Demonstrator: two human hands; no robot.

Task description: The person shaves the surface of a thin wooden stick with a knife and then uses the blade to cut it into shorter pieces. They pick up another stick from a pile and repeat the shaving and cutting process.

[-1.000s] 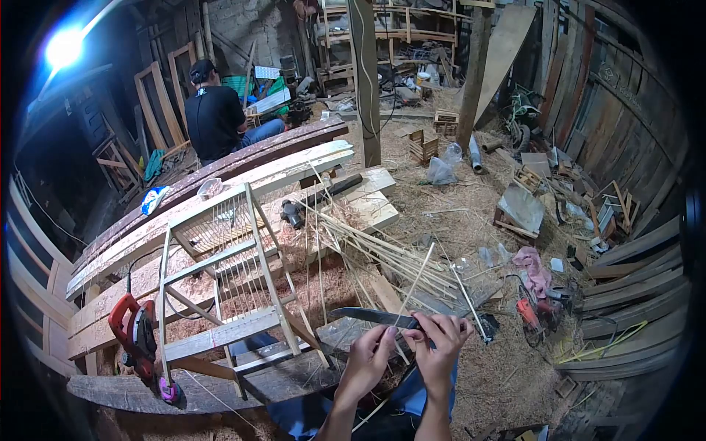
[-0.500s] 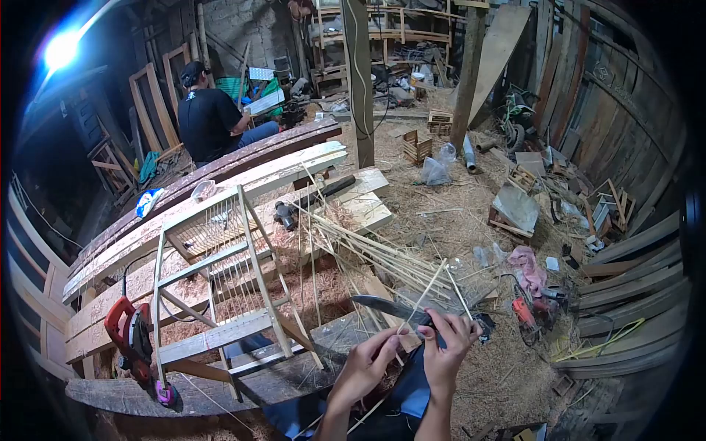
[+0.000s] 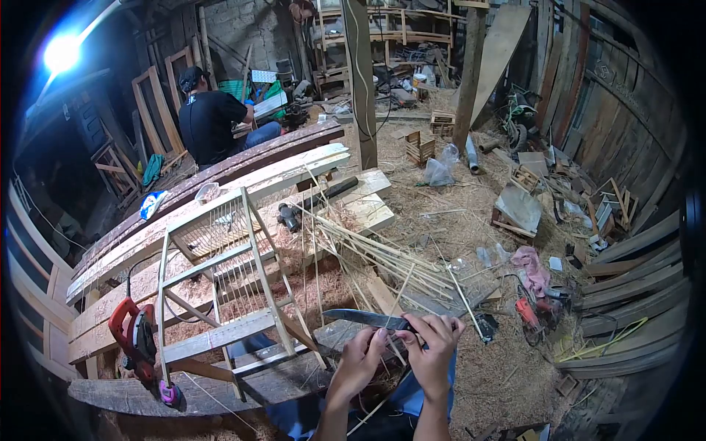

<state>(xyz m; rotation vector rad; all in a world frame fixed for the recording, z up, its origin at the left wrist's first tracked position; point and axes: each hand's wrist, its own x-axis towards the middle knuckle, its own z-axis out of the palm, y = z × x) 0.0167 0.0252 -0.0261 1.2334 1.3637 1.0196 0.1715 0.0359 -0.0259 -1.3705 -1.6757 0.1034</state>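
Note:
Low in the centre of the view, my right hand [image 3: 429,351] is closed round the handle of a knife [image 3: 366,318], whose blade points left. My left hand [image 3: 358,361] pinches a thin wooden strip [image 3: 404,285] close to the blade, and the strip crosses the knife. The two hands are side by side, nearly touching. More thin strips [image 3: 382,257] lie in a loose pile beyond them. A slatted wooden frame [image 3: 215,275] stands on the planks to the left of my hands.
A red power tool [image 3: 134,334] and a purple roll [image 3: 169,393] lie at the left. A hammer [image 3: 290,215] rests on the planks. Another person [image 3: 209,121] sits beyond the bench. A wooden post [image 3: 360,88] rises behind it. Scraps and a red tool [image 3: 526,312] lie on the right.
The knife and my right hand have shifted left and slightly down. The strip between my hands has also moved left. The other person's arm has changed position.

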